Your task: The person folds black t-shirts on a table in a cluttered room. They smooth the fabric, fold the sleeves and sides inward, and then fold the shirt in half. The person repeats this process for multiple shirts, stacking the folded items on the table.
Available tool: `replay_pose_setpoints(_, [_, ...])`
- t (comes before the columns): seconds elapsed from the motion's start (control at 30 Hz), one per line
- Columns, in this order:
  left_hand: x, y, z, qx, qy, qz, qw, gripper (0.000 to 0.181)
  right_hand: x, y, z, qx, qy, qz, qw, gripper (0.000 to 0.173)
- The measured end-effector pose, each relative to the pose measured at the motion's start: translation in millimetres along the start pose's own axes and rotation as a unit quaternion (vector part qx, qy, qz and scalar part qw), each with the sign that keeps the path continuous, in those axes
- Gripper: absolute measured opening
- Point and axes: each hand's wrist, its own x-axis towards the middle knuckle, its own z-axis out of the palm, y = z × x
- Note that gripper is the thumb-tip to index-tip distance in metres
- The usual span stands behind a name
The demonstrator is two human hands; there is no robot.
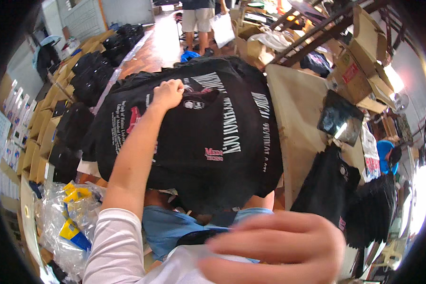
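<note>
A black T-shirt (184, 131) with a small pink chest print lies on top of a broad pile of black printed T-shirts (248, 106) in front of me. My left hand (168, 93) is at its neck and shoulder, fingers curled onto the cloth. Two small pale labels (193, 104) show inside the neck. Close to the camera, my right hand (277, 245) is blurred, raised above my lap with its fingers bent. Whether anything sits between those fingertips cannot be made out.
Cardboard compartments (49, 131) holding black garments run along the left. Clear plastic bags (71, 220) lie at lower left. Right of the pile is a tan board (294, 106), with more black shirts (340, 198) hanging beyond. Cardboard boxes (355, 67) stand behind. A person (198, 21) stands ahead.
</note>
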Motion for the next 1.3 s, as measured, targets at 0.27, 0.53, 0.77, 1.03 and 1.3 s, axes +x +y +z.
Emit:
replay_pose_setpoints(0.27, [-90.8, -9.6, 3.4, -0.076, 0.293, -0.044, 0.952, 0.045, 18.9, -27.6, -73.6, 0.030, -0.209, 0.065, 0.975, 0.020])
replay_pose_setpoints(0.53, [-234.1, -10.7, -17.9, -0.271, -0.014, -0.235, 0.933, 0.057, -16.8, 61.5, 27.5, 0.056, -0.246, 0.272, 0.929, 0.021])
replay_pose_setpoints(0.77, [-245.2, -8.2, -16.1, -0.682, -0.082, -0.262, 0.678, 0.049, -169.1, 205.3, 75.1, -0.045, -0.089, 0.655, 0.749, 0.051])
replay_pose_setpoints(1.03, [-289.4, 0.6, -21.9, -0.723, -0.096, -0.288, 0.621, 0.065, -200.0, 182.8, 60.7, 0.136, -0.028, 0.696, 0.704, 0.035])
replay_pose_setpoints(1.3, [-274.4, 47.0, -57.5, -0.572, -0.023, -0.155, 0.805, 0.090, -169.0, 153.3, 43.9, 0.086, -0.070, 0.682, 0.723, 0.054])
